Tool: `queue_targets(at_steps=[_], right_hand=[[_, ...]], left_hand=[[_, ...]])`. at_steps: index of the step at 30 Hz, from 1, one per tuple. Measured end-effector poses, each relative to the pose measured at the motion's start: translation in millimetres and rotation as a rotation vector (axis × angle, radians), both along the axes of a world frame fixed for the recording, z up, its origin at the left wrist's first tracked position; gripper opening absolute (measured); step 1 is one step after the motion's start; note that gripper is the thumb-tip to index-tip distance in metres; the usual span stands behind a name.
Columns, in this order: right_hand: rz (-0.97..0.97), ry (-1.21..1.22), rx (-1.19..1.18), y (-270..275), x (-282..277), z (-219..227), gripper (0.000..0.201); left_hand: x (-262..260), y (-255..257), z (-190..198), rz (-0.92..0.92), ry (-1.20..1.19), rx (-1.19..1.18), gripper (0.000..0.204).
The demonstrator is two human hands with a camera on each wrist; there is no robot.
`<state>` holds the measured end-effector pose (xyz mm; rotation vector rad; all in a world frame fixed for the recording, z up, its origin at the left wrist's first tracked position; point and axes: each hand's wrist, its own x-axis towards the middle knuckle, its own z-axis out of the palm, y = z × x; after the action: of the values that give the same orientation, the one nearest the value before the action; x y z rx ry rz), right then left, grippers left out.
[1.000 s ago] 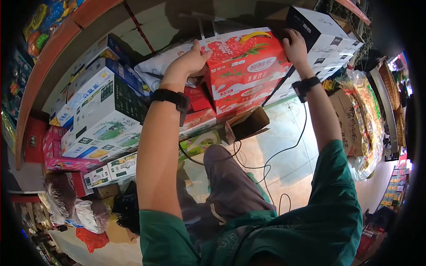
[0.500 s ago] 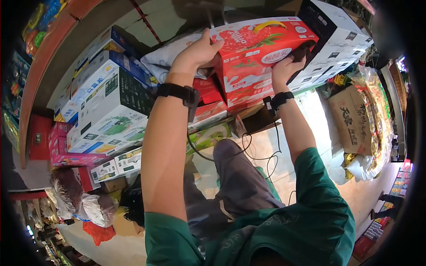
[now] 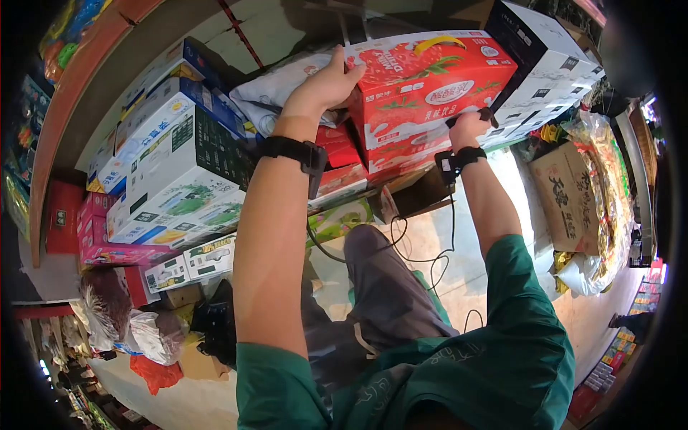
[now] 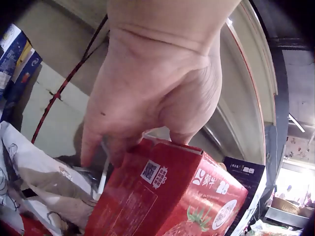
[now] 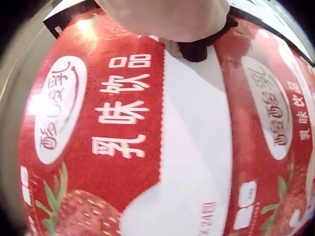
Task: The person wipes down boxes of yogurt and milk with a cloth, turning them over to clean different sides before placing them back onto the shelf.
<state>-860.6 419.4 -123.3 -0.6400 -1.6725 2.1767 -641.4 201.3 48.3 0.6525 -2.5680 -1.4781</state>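
Note:
A red strawberry milk-drink box (image 3: 401, 79) lies on another red box of the same print. At its left end, my left hand (image 3: 321, 89) rests on the upper edge; in the left wrist view the hand (image 4: 147, 88) touches the red box (image 4: 167, 191) with thumb and fingers spread apart. My right hand (image 3: 469, 129) grips a dark, soft piece of cloth (image 3: 489, 116) against the front face, low and near the right end. In the right wrist view the dark cloth (image 5: 194, 50) pokes out under the hand (image 5: 172, 17), beside a white band on the box.
White and black cartons (image 3: 552, 57) stand right of the red box. Left are green-white cartons (image 3: 161, 179) and a white plastic bag (image 3: 269, 89). An opened brown carton (image 3: 423, 195) and a loose cable (image 3: 453, 222) lie below, near a knee (image 3: 369, 251).
My right hand has moved from the box's upper right corner down its front face, with the dark cloth. My left hand stays at the left end. The view has shifted slightly.

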Motion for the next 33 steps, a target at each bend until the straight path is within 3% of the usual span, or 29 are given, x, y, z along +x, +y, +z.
queue_targets(at_steps=[2, 3, 6, 7, 10, 14, 17, 21, 22, 27, 30, 33], right_hand=[[0.026, 0.055, -0.044, 1, -5, 17, 0.024], [-0.018, 0.060, 0.013, 2, -6, 24, 0.024], [0.047, 0.382, 0.178, 7, -14, 31, 0.027], [-0.037, 0.339, 0.317, 5, -12, 44, 0.030], [0.001, 0.526, 0.355, 7, -14, 75, 0.033], [-0.027, 0.403, 0.382, 3, -7, 91, 0.033], [0.018, 0.531, 0.388, 5, 7, 87, 0.031], [0.083, 0.611, 0.711, -11, 28, 48, 0.043], [0.048, 0.661, 0.831, -27, 62, 47, 0.046], [0.381, 0.998, 0.782, -63, 146, 39, 0.050], [0.441, 1.115, 0.979, -53, 141, 30, 0.055], [0.496, 1.561, 1.001, -35, 102, 47, 0.043]], left_hand=[[0, 0, -1, 0.002, -0.009, 0.015, 0.083], [0, 0, -1, 0.001, -0.016, 0.004, 0.083], [1, 0, 2, -0.003, -0.028, -0.068, 0.084], [2, 1, 2, -0.004, -0.031, -0.098, 0.084], [4, 3, -1, 0.003, 0.061, -0.123, 0.084], [7, 7, 8, -0.028, 0.055, -0.008, 0.086], [9, 7, 10, -0.034, 0.043, -0.021, 0.086], [5, 3, 7, -0.038, 0.003, -0.138, 0.085], [4, 1, 7, -0.035, -0.023, -0.187, 0.085], [-2, -9, 2, -0.054, -0.050, -0.253, 0.083], [0, -7, 8, -0.046, -0.088, -0.274, 0.083], [0, -5, 16, -0.066, -0.095, -0.299, 0.081]])
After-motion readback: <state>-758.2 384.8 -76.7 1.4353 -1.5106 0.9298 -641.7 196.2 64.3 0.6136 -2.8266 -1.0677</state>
